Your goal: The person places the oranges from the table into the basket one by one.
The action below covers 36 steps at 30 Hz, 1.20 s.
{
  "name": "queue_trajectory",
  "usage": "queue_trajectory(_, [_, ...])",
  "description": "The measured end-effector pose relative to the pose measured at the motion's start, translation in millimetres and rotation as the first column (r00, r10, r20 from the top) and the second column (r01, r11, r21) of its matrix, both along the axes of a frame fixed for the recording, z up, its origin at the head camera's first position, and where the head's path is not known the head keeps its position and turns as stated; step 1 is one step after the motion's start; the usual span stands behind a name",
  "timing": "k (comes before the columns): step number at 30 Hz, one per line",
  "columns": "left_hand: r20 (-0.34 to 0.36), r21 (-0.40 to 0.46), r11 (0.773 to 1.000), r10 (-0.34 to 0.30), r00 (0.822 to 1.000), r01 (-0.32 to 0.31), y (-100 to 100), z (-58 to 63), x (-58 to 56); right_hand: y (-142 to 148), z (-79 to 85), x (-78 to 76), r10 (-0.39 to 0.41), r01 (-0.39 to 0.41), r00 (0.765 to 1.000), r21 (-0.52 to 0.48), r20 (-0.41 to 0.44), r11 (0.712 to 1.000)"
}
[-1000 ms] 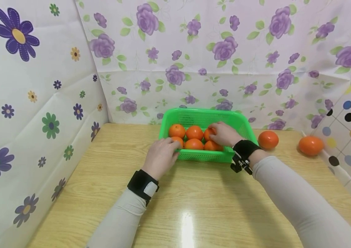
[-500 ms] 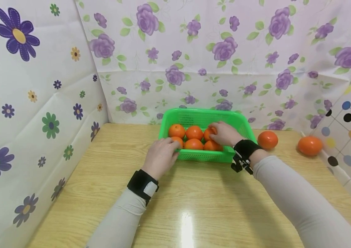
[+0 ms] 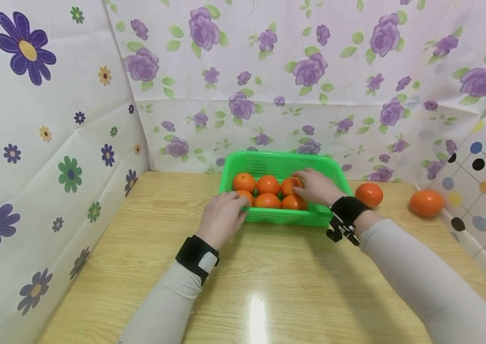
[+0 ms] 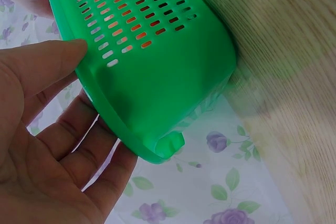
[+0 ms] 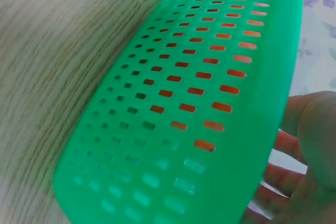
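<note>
While the left hand (image 3: 221,216) grips the green basket (image 3: 278,217) at its near left corner, the right hand (image 3: 318,186), fingers curled round the orange fruit (image 3: 288,187) at the back row's right end inside, should press only lightly, leaving the neighbouring fruits (image 3: 268,185) undisturbed.

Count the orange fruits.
8: three fruits in the back row of the green basket, three in its front row, two on the table right of it. More may be hidden.
</note>
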<state>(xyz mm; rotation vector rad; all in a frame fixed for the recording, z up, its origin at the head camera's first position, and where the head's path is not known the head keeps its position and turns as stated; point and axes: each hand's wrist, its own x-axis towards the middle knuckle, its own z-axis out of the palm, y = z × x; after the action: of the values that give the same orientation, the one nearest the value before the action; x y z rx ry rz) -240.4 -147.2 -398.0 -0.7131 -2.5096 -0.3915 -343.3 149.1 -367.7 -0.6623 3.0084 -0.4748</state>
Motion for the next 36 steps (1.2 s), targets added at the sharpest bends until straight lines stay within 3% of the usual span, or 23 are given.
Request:
queue_trajectory(15, [0.011,0.005,1.000,-0.005,1.000,0.005,0,-0.3,-0.1,14,6.6,23.0,0.013,-0.012,0.995,0.009,-0.104,1.000])
queue_trajectory(36, [0.023,0.006,1.000,-0.007,1.000,0.007,0,-0.7,-1.2,42,2.9,57.9,0.048,-0.044,0.980,0.026,-0.192,0.999])
